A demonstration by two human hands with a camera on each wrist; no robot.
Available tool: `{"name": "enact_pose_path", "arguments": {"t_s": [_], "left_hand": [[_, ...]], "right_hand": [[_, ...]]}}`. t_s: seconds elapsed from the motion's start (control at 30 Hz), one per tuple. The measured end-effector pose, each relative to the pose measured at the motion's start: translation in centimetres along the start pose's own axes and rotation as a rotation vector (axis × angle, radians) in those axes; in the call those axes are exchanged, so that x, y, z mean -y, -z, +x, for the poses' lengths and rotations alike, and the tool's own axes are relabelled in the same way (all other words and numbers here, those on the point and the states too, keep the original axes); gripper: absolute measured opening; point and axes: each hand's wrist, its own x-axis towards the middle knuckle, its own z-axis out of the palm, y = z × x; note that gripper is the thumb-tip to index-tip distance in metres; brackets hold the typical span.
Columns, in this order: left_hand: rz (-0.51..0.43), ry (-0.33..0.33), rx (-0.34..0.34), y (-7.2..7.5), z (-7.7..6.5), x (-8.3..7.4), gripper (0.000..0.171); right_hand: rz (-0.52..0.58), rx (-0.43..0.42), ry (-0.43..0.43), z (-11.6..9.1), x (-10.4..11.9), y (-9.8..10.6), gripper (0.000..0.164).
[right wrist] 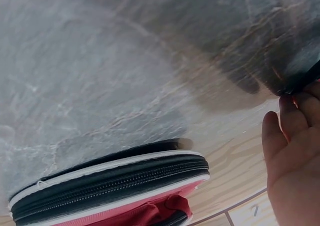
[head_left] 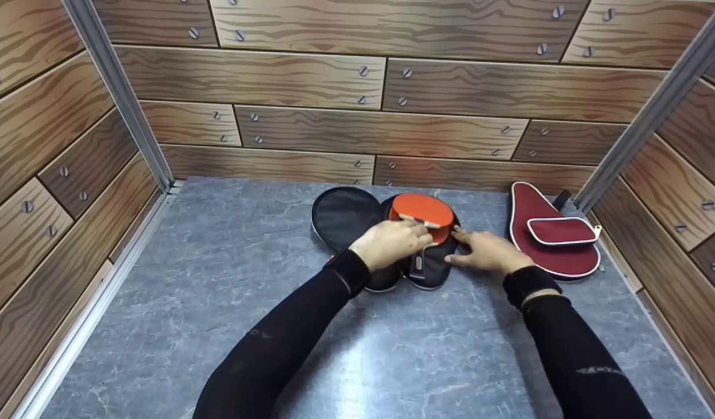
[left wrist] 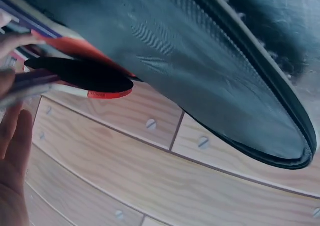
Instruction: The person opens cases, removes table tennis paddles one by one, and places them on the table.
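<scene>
A black paddle case (head_left: pixel 346 215) lies unzipped and spread out on the table. Over its right half, my left hand (head_left: pixel 392 243) grips a table tennis paddle (head_left: pixel 423 208) near the handle, orange-red face up. The left wrist view shows this paddle's dark underside (left wrist: pixel 85 74) and red edge. Beneath it, a second red paddle (head_left: pixel 442 234) rests in the case, its handle pointing toward me; the held paddle and my hand cover much of it. My right hand (head_left: pixel 487 250) touches the case's right edge with its fingertips, thumb apart from the fingers.
A dark red paddle case (head_left: pixel 554 261) with white piping and a small zipped front pocket (head_left: pixel 561 230) lies to the right of my right hand. Wood-patterned panels (head_left: pixel 311 128) wall in the grey marbled table (head_left: pixel 218 279) at the back and both sides.
</scene>
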Motion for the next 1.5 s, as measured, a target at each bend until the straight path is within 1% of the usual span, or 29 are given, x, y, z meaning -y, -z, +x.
{"name": "enact_pose_path", "arguments": {"t_s": [0.07, 0.17, 0.3, 0.37, 0.5, 0.63, 0.83, 1.0, 1.1, 1.17, 1.27, 1.4, 1.5], "left_hand": [[-0.053, 0.04, -0.018, 0.4, 0.0, 0.6, 0.02], [-0.143, 0.104, -0.029, 0.8, -0.1, 1.4, 0.022], [-0.269, 0.182, -0.076, 1.0, -0.8, 2.2, 0.035], [-0.326, 0.198, -0.118, 1.1, -1.3, 2.5, 0.039], [-0.379, 0.186, -0.188, 1.3, -2.3, 3.2, 0.04], [-0.379, 0.196, -0.233, 1.5, -3.3, 3.8, 0.039], [-0.391, 0.237, -0.277, 1.9, -5.2, 4.8, 0.034], [-0.392, 0.276, -0.322, 2.1, -7.3, 5.9, 0.031], [-0.393, 0.288, -0.333, 2.1, -8.9, 6.5, 0.031], [-0.385, 0.299, -0.339, 2.2, -9.9, 7.0, 0.032], [-0.372, 0.317, -0.346, 2.3, -11.4, 7.7, 0.036], [-0.352, 0.345, -0.356, 2.4, -13.0, 8.6, 0.038], [-0.338, 0.36, -0.368, 2.3, -14.2, 9.2, 0.038]], "right_hand": [[0.006, 0.005, -0.012, 0.1, -0.1, 0.1, 0.087], [0.009, 0.011, -0.016, 0.1, -0.1, 0.0, 0.087], [0.002, 0.011, -0.009, 0.2, -0.2, -0.1, 0.086], [-0.002, 0.009, -0.009, 0.2, -0.3, 0.0, 0.086], [-0.009, 0.017, -0.02, 0.1, -0.2, 0.1, 0.087], [-0.019, 0.021, -0.023, 0.2, -0.1, 0.1, 0.088], [-0.034, -0.002, -0.004, -0.1, 0.0, 0.0, 0.086], [-0.064, -0.024, 0.015, -0.2, 0.0, -0.1, 0.085], [-0.1, -0.043, 0.031, -0.4, 0.0, -0.3, 0.082], [-0.121, -0.065, 0.045, -0.4, 0.1, -0.4, 0.076], [-0.151, -0.112, 0.086, -0.6, 0.4, -0.4, 0.063], [-0.163, -0.163, 0.177, -0.8, 1.0, -0.3, 0.045], [-0.149, -0.17, 0.253, -1.0, 1.5, -0.3, 0.039]]}}
